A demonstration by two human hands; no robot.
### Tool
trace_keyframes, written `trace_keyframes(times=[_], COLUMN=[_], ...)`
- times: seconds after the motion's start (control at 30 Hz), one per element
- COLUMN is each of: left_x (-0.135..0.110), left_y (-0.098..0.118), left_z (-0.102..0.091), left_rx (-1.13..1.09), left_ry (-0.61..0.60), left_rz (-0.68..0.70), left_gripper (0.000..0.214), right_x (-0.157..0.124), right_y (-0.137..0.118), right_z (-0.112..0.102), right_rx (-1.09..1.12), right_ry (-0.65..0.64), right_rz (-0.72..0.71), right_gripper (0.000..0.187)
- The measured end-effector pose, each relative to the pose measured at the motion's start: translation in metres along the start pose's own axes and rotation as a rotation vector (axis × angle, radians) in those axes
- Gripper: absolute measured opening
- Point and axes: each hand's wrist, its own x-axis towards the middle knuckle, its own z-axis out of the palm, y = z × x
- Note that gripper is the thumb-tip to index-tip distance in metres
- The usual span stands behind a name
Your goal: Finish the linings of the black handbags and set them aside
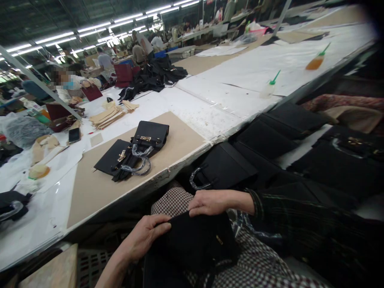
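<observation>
"Black bag [195, 240], flat-sided and matte: it lies across our checked cloth [261, 256], near, beside the desk [180, 104]?"
"Yes; our left hand [150, 232] and right hand [207, 203] both pinch its edge, fingers closed."
"Can we read its gold fitting [219, 240]?"
"Too small for us. Farther left on the desk, two handbags [111, 159] show shiny clasps [145, 138] and plastic-wrapped handles [143, 149]."

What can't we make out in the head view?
- Head view: underside of the black bag in the lap, hidden by its upper side.
- Head view: palm of the right hand, hidden by the back of that hand.
- Head view: rest of the dark bag at far left, cut off by the frame edge.
- Head view: background workers' handwork, too small and blurred.
</observation>
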Motion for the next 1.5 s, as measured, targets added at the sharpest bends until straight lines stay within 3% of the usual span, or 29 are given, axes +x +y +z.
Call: trace_keyframes(times=[0.17, 0.33, 0.43, 0.6, 0.73, 0.93, 1.03, 1.13, 1.2, 1.3, 1.4, 1.5], left_x=[0.001, 0.005, 0.003, -0.012, -0.021, -0.018, -0.014, -0.012, -0.011, -0.011, -0.015, -0.023], left_y=[-0.007, -0.010, -0.006, 0.000, 0.000, 0.004, 0.003, -0.003, -0.009, -0.014, -0.011, -0.003], left_z=[0.002, 0.004, 0.003, -0.002, 0.001, 0.008, 0.011, 0.016, 0.017, 0.013, 0.005, -0.001], left_rx=[-0.039, -0.047, 0.000, 0.264, 0.439, 0.522, 0.466, 0.274, 0.106, -0.026, 0.091, 0.213], left_ry=[0.017, 0.081, 0.110, 0.229, 0.286, 0.279, 0.312, 0.353, 0.345, 0.276, 0.260, 0.279], left_rz=[-0.017, -0.047, -0.036, -0.032, -0.017, 0.008, -0.012, -0.052, -0.088, -0.150, -0.137, -0.095], left_gripper=[0.034, 0.032, 0.028, 0.018, 0.021, 0.027, 0.028, 0.028, 0.026, 0.025, 0.024, 0.027], right_x=[-0.031, -0.021, 0.011, 0.047, 0.044, 0.037, 0.038, 0.039, 0.040, 0.040, 0.040, 0.043], right_y=[0.020, -0.002, -0.025, -0.039, -0.033, -0.032, -0.033, -0.031, -0.030, -0.030, -0.033, -0.038], right_z=[-0.019, -0.038, -0.027, 0.006, 0.014, 0.020, 0.025, 0.028, 0.026, 0.016, 0.006, 0.005], right_rx=[0.203, 0.071, -0.001, -0.158, -0.173, -0.290, -0.269, -0.209, -0.119, 0.116, 0.269, 0.162], right_ry=[-0.107, -0.232, -0.133, 0.037, 0.086, 0.147, 0.192, 0.230, 0.209, 0.043, -0.108, -0.050], right_rz=[0.103, 0.083, 0.006, -0.066, -0.048, -0.022, 0.004, 0.029, 0.011, -0.024, -0.041, -0.047], right_gripper=[0.029, 0.030, 0.042, 0.024, 0.025, 0.028, 0.024, 0.020, 0.020, 0.024, 0.032, 0.038])
